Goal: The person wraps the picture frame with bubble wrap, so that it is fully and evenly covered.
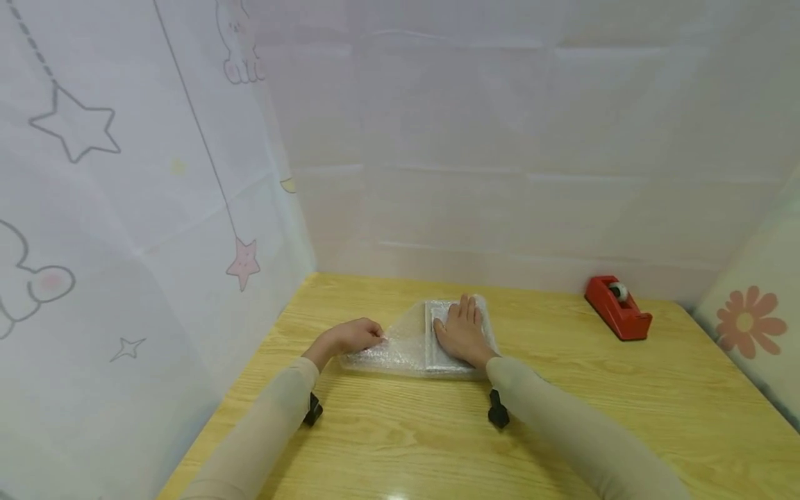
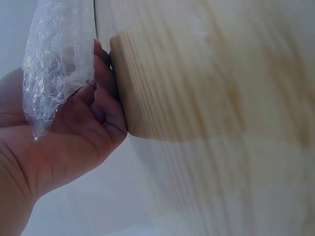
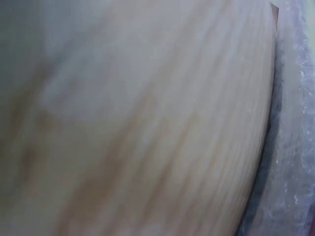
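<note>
A flat rectangular object with a pale edge lies on the table, with clear bubble wrap around it and spread out to its left. My right hand rests flat on the object, fingers straight and pointing away from me. At the wrap's left end, my left hand grips the loose part with curled fingers. In the left wrist view, the bubble wrap hangs across the palm and fingers close to the table edge. Only a strip of bubble wrap shows in the right wrist view; the right hand is hidden there.
A red tape dispenser with a roll of tape stands at the back right of the wooden table. Printed cloth hangs behind the table and along both sides.
</note>
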`<act>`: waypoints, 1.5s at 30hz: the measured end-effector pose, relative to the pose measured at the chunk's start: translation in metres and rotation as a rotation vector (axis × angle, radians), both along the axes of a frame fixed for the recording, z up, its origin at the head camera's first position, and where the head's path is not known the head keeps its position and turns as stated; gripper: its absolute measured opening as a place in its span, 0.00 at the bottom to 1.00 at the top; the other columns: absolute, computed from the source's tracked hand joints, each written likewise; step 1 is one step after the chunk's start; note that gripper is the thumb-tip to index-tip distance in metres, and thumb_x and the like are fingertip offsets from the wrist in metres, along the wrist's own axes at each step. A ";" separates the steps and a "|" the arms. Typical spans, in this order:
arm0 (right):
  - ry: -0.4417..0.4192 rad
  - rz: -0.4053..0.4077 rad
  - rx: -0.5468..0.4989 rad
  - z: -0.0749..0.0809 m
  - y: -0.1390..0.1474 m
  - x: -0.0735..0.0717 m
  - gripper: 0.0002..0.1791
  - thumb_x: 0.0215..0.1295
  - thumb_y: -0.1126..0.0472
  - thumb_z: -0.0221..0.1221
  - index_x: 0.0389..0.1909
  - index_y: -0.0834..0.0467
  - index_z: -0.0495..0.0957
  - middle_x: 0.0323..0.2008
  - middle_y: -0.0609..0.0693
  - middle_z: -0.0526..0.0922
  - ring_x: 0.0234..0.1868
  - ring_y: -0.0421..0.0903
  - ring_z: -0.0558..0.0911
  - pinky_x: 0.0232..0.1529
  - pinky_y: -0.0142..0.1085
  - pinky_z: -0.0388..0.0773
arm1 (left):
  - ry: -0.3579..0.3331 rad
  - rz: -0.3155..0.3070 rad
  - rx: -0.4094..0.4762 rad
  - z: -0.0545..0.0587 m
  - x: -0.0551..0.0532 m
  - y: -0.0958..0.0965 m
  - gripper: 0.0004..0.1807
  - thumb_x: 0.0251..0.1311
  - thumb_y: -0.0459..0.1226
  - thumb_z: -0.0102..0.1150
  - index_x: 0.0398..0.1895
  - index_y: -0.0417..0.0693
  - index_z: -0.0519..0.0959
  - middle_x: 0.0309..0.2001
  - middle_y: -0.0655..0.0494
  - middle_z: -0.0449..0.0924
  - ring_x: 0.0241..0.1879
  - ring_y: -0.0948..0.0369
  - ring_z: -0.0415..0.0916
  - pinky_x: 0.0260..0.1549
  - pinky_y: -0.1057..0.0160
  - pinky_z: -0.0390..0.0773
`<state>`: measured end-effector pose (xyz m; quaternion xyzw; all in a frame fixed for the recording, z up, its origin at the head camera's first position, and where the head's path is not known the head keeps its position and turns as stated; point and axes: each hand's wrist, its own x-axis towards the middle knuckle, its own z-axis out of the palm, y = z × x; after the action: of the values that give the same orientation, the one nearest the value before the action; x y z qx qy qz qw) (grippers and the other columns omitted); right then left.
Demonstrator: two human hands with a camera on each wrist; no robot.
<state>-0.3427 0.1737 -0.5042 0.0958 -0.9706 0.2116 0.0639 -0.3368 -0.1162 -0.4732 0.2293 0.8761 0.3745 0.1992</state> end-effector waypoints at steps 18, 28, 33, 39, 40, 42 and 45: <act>-0.221 0.330 0.282 0.030 0.037 0.016 0.47 0.78 0.31 0.34 0.81 0.63 0.42 0.76 0.67 0.21 0.77 0.66 0.27 0.73 0.59 0.33 | -0.101 -0.041 0.078 0.000 -0.004 -0.003 0.14 0.78 0.42 0.52 0.34 0.42 0.76 0.24 0.54 0.67 0.22 0.60 0.57 0.26 0.61 0.64; -0.138 0.348 0.289 0.018 0.036 0.012 0.43 0.82 0.38 0.34 0.80 0.68 0.45 0.76 0.73 0.28 0.76 0.69 0.31 0.73 0.60 0.35 | -0.177 -0.009 0.045 0.007 0.003 -0.020 0.26 0.78 0.50 0.51 0.64 0.38 0.76 0.64 0.46 0.72 0.64 0.49 0.68 0.58 0.48 0.70; -0.116 0.334 0.319 0.013 0.039 0.008 0.40 0.83 0.39 0.32 0.81 0.64 0.45 0.77 0.73 0.31 0.77 0.68 0.33 0.74 0.59 0.38 | -0.293 0.004 0.146 0.007 0.006 -0.028 0.26 0.80 0.45 0.47 0.70 0.35 0.70 0.71 0.33 0.62 0.67 0.39 0.65 0.59 0.45 0.72; -0.087 0.324 0.325 0.007 0.041 0.002 0.40 0.82 0.38 0.32 0.81 0.62 0.45 0.77 0.73 0.33 0.77 0.68 0.34 0.73 0.59 0.42 | -0.429 0.017 0.403 0.006 0.006 -0.017 0.25 0.79 0.46 0.48 0.66 0.35 0.70 0.58 0.42 0.73 0.48 0.56 0.74 0.51 0.52 0.77; -0.085 0.323 0.326 0.006 0.041 0.002 0.40 0.82 0.38 0.31 0.81 0.62 0.45 0.77 0.72 0.33 0.77 0.68 0.34 0.73 0.59 0.42 | -0.464 0.014 0.460 0.006 0.007 -0.013 0.23 0.79 0.46 0.48 0.63 0.36 0.71 0.53 0.44 0.75 0.46 0.57 0.74 0.51 0.53 0.77; -0.083 0.321 0.325 0.005 0.041 0.003 0.40 0.82 0.37 0.31 0.82 0.61 0.45 0.78 0.72 0.33 0.77 0.67 0.34 0.73 0.59 0.42 | -0.542 0.009 0.589 0.006 0.008 -0.003 0.16 0.79 0.43 0.48 0.56 0.39 0.73 0.45 0.49 0.78 0.41 0.58 0.74 0.49 0.54 0.76; -0.075 0.328 0.301 0.005 0.040 0.004 0.40 0.82 0.38 0.32 0.81 0.61 0.46 0.78 0.71 0.33 0.77 0.67 0.34 0.73 0.60 0.42 | -0.651 0.000 0.783 0.008 0.012 0.012 0.11 0.80 0.39 0.44 0.51 0.40 0.73 0.41 0.55 0.80 0.40 0.61 0.77 0.45 0.59 0.77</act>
<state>-0.3386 0.2134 -0.4992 0.2528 -0.9643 0.0751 -0.0224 -0.3247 -0.1038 -0.4656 0.1582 0.5627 0.7268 0.3608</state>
